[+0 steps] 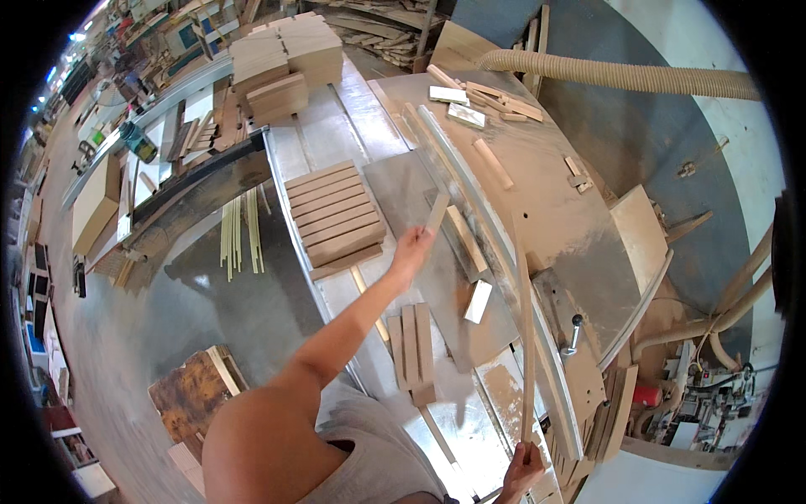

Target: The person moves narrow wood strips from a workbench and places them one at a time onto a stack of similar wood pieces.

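The left hand (413,250) is closed around a short wooden piece (437,212); the right hand (524,470) pinches a long strip (527,353), running forward from it — perhaps end-held for steering. Stacked boards (336,212) lie left of the left hand, seemingly for easy reach.

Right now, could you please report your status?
Left hand holding short brown wooden strip. Right hand holding long brown wooden strip. White rectangular block near left hand.

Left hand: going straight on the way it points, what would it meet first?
Beyond the short strip held in the left hand, probably the long fence, though the short block lies close to that line and depth is unclear.
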`<act>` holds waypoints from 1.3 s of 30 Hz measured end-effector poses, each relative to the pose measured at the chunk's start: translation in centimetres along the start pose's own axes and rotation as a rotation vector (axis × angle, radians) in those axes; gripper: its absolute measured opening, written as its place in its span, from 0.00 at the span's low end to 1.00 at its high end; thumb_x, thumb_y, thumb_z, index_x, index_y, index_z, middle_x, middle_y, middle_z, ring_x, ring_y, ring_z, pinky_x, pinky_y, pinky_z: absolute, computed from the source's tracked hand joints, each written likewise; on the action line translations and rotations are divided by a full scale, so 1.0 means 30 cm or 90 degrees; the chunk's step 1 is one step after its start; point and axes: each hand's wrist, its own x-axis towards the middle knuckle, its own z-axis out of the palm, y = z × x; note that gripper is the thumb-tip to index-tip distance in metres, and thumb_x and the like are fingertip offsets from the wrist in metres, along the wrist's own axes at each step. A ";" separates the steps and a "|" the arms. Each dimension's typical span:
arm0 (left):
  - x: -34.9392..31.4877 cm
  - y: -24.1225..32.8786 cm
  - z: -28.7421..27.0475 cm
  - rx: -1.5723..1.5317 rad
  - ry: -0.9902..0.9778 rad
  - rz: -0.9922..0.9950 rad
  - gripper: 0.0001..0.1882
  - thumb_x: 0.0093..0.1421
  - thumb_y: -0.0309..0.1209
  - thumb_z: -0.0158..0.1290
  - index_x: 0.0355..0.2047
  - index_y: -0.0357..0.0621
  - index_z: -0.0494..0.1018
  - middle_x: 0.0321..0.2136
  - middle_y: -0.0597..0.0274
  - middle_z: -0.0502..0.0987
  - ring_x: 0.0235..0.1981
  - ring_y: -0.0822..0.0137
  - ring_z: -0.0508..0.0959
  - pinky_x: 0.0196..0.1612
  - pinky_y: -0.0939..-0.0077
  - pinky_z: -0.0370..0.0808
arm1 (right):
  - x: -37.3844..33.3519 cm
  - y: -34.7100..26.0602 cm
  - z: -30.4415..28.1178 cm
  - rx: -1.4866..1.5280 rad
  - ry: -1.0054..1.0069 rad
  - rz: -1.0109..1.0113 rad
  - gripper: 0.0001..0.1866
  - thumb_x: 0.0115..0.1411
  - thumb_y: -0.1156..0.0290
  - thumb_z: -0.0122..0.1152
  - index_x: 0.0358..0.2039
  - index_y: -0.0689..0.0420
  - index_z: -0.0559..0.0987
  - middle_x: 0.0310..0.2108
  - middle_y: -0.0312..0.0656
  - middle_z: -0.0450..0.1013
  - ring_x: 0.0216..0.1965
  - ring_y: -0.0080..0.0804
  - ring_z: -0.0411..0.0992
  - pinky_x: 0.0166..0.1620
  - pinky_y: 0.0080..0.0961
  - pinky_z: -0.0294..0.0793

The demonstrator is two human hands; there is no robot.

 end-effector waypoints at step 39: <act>-0.282 -0.121 -0.438 0.453 0.427 0.230 0.43 0.52 0.28 0.60 0.62 0.27 0.49 0.59 0.33 0.60 0.57 0.39 0.65 0.58 0.56 0.65 | -0.331 0.226 -0.127 -0.118 -0.050 -0.035 0.18 0.59 0.49 0.62 0.34 0.52 0.84 0.24 0.49 0.77 0.25 0.47 0.75 0.28 0.40 0.72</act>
